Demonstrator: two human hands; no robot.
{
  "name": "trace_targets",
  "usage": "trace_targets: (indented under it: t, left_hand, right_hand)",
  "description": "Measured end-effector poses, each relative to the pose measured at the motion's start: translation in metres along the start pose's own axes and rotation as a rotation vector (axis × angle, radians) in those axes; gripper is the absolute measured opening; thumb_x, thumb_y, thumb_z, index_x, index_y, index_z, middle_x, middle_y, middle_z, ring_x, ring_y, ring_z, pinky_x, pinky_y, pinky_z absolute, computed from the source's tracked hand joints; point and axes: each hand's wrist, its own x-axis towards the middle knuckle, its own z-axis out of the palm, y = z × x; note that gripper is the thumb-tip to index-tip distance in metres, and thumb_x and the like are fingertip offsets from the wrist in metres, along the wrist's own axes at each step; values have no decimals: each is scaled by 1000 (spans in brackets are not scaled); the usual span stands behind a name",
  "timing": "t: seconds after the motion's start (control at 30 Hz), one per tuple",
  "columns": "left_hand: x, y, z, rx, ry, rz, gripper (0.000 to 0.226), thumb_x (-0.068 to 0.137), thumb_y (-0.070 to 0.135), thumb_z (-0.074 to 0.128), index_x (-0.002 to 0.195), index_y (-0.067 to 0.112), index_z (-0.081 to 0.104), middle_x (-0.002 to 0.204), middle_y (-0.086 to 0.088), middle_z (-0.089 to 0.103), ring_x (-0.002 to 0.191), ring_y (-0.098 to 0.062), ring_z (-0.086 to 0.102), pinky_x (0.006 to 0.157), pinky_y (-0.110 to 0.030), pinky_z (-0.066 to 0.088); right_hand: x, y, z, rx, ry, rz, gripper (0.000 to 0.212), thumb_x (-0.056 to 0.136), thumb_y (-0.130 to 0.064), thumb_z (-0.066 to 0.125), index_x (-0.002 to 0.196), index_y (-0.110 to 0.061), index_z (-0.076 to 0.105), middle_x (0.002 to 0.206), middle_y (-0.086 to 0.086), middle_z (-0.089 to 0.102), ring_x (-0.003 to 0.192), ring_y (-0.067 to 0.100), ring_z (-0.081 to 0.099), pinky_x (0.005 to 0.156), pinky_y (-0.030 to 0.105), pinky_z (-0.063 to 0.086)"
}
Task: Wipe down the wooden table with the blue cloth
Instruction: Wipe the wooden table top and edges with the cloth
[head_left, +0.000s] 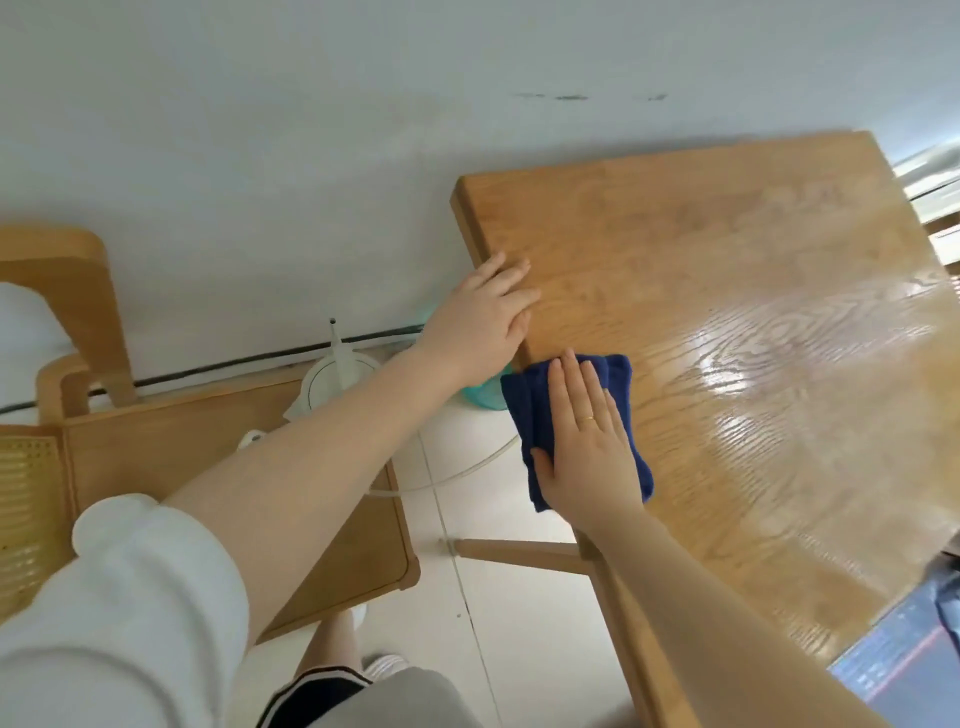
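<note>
The wooden table (727, 291) fills the right half of the head view, its grain shiny on the right side. A folded dark blue cloth (618, 379) lies at the table's left edge, partly hanging past it. My right hand (587, 447) presses flat on the cloth, fingers together, thumb around its near edge, a ring on one finger. My left hand (483, 322) rests flat on the table's left edge just beyond the cloth, fingers spread on the wood, holding nothing.
Left of the table stands a lower wooden chair or bench (208, 452) with a cane panel. A white kettle (337, 374) and a teal object (483, 397) sit on the floor by the white wall (311, 156). A laptop (904, 660) lies at the table's near right.
</note>
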Motion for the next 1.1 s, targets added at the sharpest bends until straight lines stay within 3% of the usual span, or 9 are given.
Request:
trace_targets:
  t: [0.2,0.33,0.43,0.57,0.67,0.73,0.83,0.97,1.1]
  left_hand:
    - [-1,8,-6,68,-93,-52,45,99,35,35,141,20,39,158,0,14,146,-20,2,116,-33,9]
    - [-16,26,8,312,-216,-133,97,79,74,40,150,17,6,158,-5,-10,145,-24,-10,117,-43,6]
    - [-18,42,5,400,-249,-211,113,71,82,40,150,13,-3,156,-9,-19,144,-27,-15,116,-43,-1]
    - [-38,72,6,306,-118,-134,85,88,66,30,150,15,2,157,-10,-16,144,-28,-13,116,-43,0]
    - [-71,87,20,223,-61,-37,69,94,52,33,148,13,18,159,-9,0,146,-25,-4,116,-43,7]
    - [-95,92,36,246,-89,18,64,95,48,36,146,11,25,158,-10,7,145,-25,3,115,-43,12]
    - [-123,107,62,295,-181,121,64,95,48,36,144,8,28,156,-12,13,143,-27,11,114,-43,16]
    - [-142,139,92,314,-237,213,56,99,41,29,145,10,27,158,-12,7,145,-26,2,116,-39,3]
    - [-149,154,112,321,-288,162,56,100,39,23,147,10,22,158,-12,7,146,-24,2,116,-36,-1]
  right_hand:
    - [5,-4,2,36,60,7,83,79,-19,64,145,-3,17,153,12,20,141,29,21,111,38,17]
    - [-93,18,12,41,2,58,93,66,-18,76,142,-4,24,149,11,28,135,28,25,109,39,24]
    - [-134,28,18,9,-36,53,95,64,-20,78,141,-6,25,148,9,27,133,28,28,108,40,22]
    - [-99,9,21,-61,102,121,93,64,-20,77,142,-7,27,148,9,36,134,28,36,109,38,29]
    - [-68,-4,18,7,111,153,80,83,-13,58,147,-12,10,156,4,15,143,24,16,114,36,16]
    - [-86,-1,23,26,112,186,76,86,-12,55,147,-13,10,156,2,15,143,23,17,114,36,14]
    - [-170,14,39,6,139,252,81,77,-17,70,144,-10,25,150,5,31,136,26,34,109,40,29]
    - [-272,34,60,-16,121,292,88,73,-14,74,144,-9,21,149,6,27,134,28,36,111,39,26]
    - [-250,31,63,-41,174,330,81,73,-20,72,141,-5,30,146,10,39,131,31,41,107,41,33]
